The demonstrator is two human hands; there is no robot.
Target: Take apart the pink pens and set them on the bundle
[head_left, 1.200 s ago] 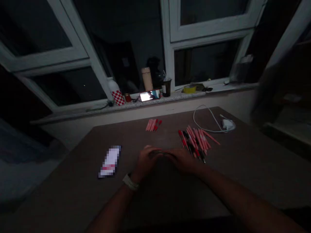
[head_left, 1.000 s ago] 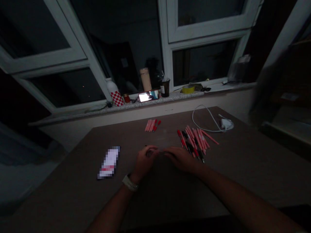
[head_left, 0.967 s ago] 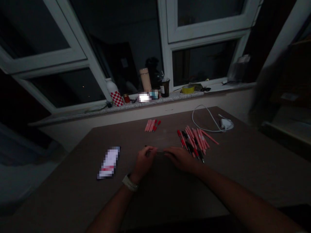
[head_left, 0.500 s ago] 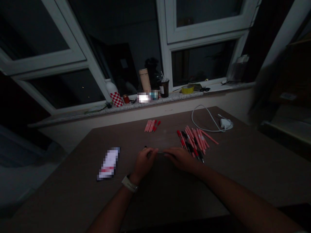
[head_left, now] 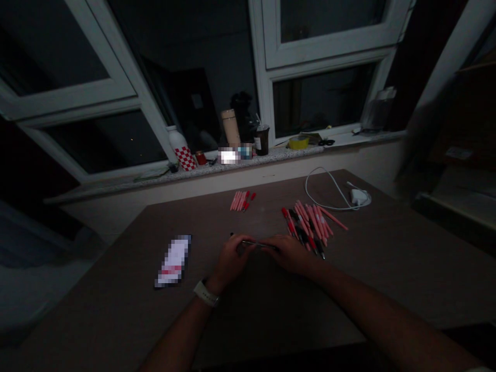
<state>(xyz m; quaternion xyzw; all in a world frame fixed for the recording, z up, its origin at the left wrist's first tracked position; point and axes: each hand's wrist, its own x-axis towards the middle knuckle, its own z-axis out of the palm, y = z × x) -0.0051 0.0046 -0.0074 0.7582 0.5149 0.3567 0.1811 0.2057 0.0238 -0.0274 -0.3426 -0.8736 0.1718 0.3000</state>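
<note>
Both of my hands are closed on one slim dark pen, held roughly level above the table. My left hand, with a pale watch band at the wrist, pinches its left part. My right hand grips the right end, and the fingers hide much of the pen. Just behind my right hand lies a loose pile of pink, red and black pens. Farther back, a small row of pink pens lies side by side, with red-capped ones at its right.
A phone with a blurred lit screen lies left of my hands. A white charger and its looped cable are at the back right. On the windowsill stand a checkered bottle, a beige flask, a dark cup and yellow tape.
The fingers of my left hand have shifted slightly along the pen, and more of its shaft shows. The pens on the table and the phone have not moved.
</note>
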